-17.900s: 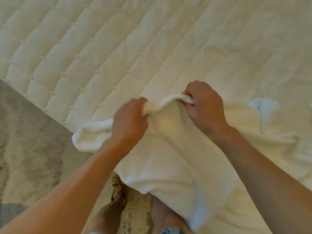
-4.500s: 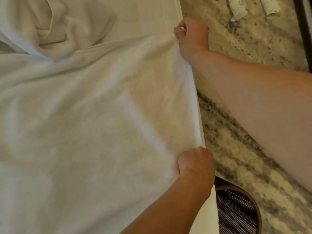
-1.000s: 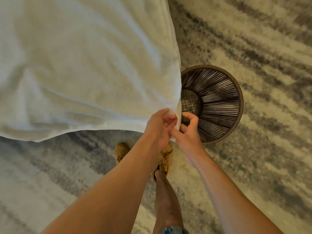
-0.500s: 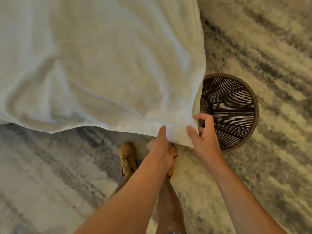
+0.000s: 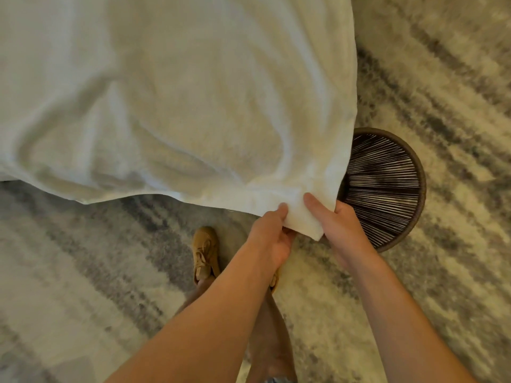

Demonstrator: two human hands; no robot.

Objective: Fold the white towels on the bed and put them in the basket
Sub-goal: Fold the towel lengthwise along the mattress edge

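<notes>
A large white towel (image 5: pixel 177 100) spreads over the upper left of the view, its near edge hanging over the floor. My left hand (image 5: pixel 269 236) and my right hand (image 5: pixel 337 226) both pinch the same near right corner of the towel, thumbs on top, a hand's width apart. Just right of that corner stands a round dark woven basket (image 5: pixel 387 186) on the floor; the towel's right edge covers its left rim. Nothing shows inside the basket.
A grey and cream patterned rug (image 5: pixel 456 78) covers the floor all around. My feet in tan shoes (image 5: pixel 204 251) stand below the towel's edge, left of the basket.
Both hands have closed on the towel's corner, which hung loose between the fingers half a second ago. The view has shifted, with the basket now further right.
</notes>
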